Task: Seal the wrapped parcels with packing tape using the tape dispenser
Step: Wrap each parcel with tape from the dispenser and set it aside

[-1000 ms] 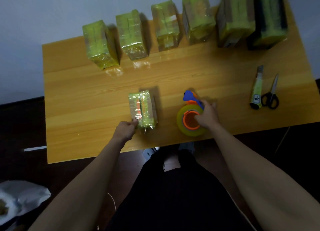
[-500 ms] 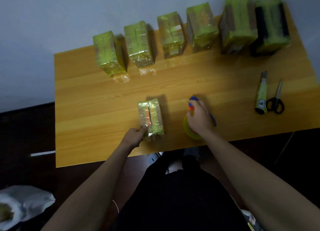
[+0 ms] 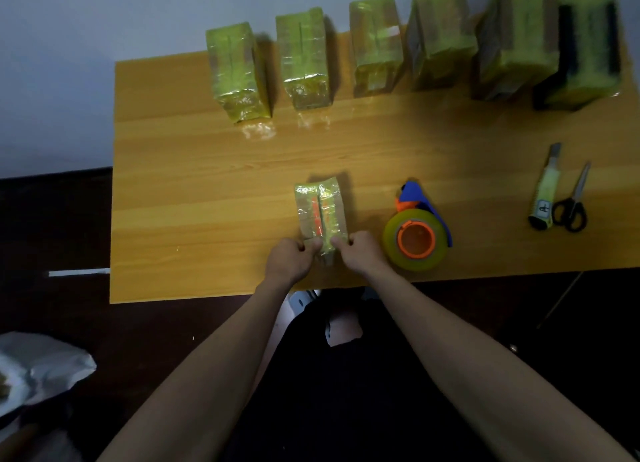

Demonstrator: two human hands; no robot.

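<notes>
- We see both forearms reaching forward from the bottom of the view, bare, angling inward so the wrists nearly meet.
- Our left hand [image 3: 289, 259] sits knuckles up, fingers curled, pinching the near end of the parcel [image 3: 320, 215] at its left corner.
- Our right hand [image 3: 362, 253] mirrors it, fingers curled, thumb and fingertips gripping the right corner.
- The two hands sit just beside each other, close but apart, low over the bench.

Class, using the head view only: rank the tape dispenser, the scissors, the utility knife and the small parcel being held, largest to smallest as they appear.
1. tape dispenser
2. small parcel, partly hidden by the left hand and right hand
3. utility knife
4. scissors
</notes>
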